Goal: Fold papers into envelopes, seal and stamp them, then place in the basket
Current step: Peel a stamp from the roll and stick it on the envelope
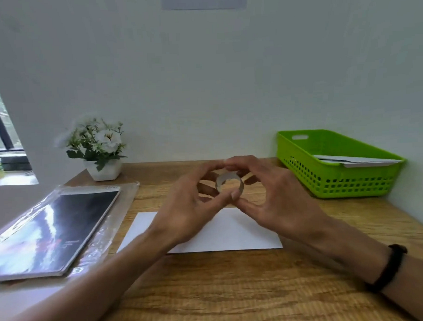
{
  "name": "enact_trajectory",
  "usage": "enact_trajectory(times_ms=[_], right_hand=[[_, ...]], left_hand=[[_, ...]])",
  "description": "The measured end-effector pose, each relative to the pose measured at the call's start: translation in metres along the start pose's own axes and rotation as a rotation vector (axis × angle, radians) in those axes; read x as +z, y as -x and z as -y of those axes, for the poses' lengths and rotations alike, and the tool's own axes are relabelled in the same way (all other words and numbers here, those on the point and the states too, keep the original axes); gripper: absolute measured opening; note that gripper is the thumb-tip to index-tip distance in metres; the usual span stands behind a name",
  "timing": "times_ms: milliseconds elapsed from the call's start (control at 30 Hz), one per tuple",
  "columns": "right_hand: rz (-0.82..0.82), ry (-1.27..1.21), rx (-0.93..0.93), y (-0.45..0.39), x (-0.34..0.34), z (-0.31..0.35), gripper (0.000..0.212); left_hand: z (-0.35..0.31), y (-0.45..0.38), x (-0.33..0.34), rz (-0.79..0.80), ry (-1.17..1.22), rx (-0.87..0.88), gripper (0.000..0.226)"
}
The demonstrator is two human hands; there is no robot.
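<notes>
Finding the loose end of the tape roll [229, 185] looks like the step in hand, ahead of sealing the folded white envelope [223, 232] that lies flat near the middle of the tabletop [235, 292], just below both hands. To do it well, one hand should steady the roll while a fingertip of the other feels round its rim for the edge, then draws off only a short strip, kept taut so it does not curl back on itself. The left hand [183, 210] and the right hand [275, 194] both curl round the roll, thumbs meeting beneath it and forefingers meeting above, so each grip is narrow and holds the tape clear of the table. The green basket [352, 185] sits at the back right corner with an envelope already inside, so this is judged a later piece of the batch
</notes>
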State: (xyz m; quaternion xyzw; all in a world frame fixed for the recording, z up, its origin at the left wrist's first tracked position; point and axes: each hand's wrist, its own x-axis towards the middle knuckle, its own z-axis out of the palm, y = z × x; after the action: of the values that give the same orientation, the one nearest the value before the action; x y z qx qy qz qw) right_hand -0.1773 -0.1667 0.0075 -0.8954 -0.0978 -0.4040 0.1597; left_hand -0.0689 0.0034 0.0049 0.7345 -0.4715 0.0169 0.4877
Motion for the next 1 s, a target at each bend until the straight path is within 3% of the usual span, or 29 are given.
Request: enact_trajectory(times_ms=[100,300,600,800,1000], right_hand=[[-0.104,-0.070,0.035,0.000,-0.003,0.000,0.050],[-0.177,-0.035,0.040,0.000,-0.005,-0.006,0.034],[-0.188,0.000,-0.012,0.001,-0.003,-0.010,0.019],[-0.149,0.063,-0.074,0.001,-0.006,-0.009,0.014],[-0.095,0.122,-0.121,0.001,-0.010,-0.006,0.008]], left_hand=[[0.001,-0.005,-0.006,0.002,0.145,-0.100,0.072],[-0.002,-0.006,-0.008,0.023,0.354,-0.192,0.048],[0.000,-0.006,-0.009,0.029,0.337,-0.200,0.050],[-0.001,-0.006,-0.008,0.021,0.332,-0.206,0.035],[-0.001,-0.005,-0.006,0.000,0.299,-0.207,0.043]])
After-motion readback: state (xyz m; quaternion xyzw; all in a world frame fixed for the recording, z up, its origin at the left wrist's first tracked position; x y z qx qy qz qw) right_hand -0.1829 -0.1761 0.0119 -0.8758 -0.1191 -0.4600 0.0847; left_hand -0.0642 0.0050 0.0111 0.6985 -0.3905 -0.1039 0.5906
